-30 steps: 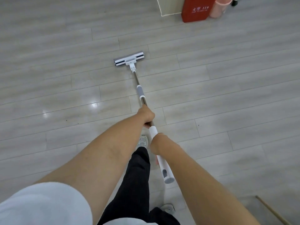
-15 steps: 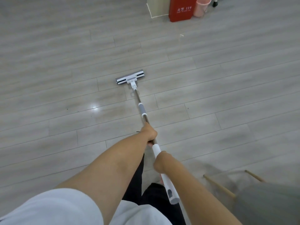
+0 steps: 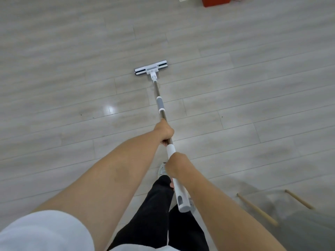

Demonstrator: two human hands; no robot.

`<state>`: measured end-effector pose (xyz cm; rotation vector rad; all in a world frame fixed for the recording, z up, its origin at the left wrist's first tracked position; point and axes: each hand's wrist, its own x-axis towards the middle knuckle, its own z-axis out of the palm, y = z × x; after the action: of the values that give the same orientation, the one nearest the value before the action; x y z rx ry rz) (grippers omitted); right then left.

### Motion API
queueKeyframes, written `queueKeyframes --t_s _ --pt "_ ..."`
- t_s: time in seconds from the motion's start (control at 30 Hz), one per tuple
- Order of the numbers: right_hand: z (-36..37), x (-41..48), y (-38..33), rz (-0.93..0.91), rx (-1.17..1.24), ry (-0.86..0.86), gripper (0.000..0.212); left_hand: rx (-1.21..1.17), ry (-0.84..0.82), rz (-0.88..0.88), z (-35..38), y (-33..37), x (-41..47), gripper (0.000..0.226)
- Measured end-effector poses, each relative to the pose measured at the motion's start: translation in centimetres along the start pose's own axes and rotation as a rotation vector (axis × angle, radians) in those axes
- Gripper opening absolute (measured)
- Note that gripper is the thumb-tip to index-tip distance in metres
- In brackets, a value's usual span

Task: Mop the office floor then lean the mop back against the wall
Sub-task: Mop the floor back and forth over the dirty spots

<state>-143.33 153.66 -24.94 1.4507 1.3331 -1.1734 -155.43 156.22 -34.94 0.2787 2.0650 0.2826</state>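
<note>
Both our arms reach forward along the mop [image 3: 160, 104]: our left hand [image 3: 164, 132] curls round it farther down, our right hand [image 3: 176, 164] clasps it nearer us.

The floor [image 3: 72, 51] was pale grey wood-look planks in staggered rows, with a small bright glare [image 3: 109, 109] of reflected light left of centre. A red box [image 3: 216, 1] stood at the far edge. A grey chair [image 3: 308, 225] on slanting wooden legs [image 3: 257, 209] stood lower right.

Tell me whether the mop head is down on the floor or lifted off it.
Down. The mop head lies flat on the floor, its handle slanting up into the left hand and right hand.
</note>
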Motion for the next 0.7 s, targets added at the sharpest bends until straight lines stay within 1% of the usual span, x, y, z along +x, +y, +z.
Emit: queueKeyframes --t_s 0.13,0.3,0.37,0.5,0.63,0.7 --pt "-0.4 0.8 -5.3 -0.070 0.046 -0.005 0.034 0.013 -0.004 0.003 -4.3 1.0 3.3 0.042" --pt "-2.3 2.8 -9.4 -0.132 -0.076 0.060 0.040 -0.001 0.001 0.005 -7.5 2.9 6.3 0.037" --pt "-2.8 3.4 -10.3 -0.128 -0.096 0.068 0.041 -0.011 0.000 0.003 -8.0 3.4 7.2 0.034" --pt "-2.2 3.5 -10.1 -0.130 -0.081 0.067 0.039 -0.019 -0.016 -0.010 -7.7 2.9 7.5 0.035" --pt "-0.9 3.5 -8.1 -0.138 -0.028 0.078 0.038 -0.021 -0.018 -0.013 -6.3 1.8 6.8 0.039" --pt "-0.3 3.4 -6.9 -0.148 -0.054 0.104 0.037 -0.033 -0.020 -0.010 -5.3 1.3 6.1 0.041"
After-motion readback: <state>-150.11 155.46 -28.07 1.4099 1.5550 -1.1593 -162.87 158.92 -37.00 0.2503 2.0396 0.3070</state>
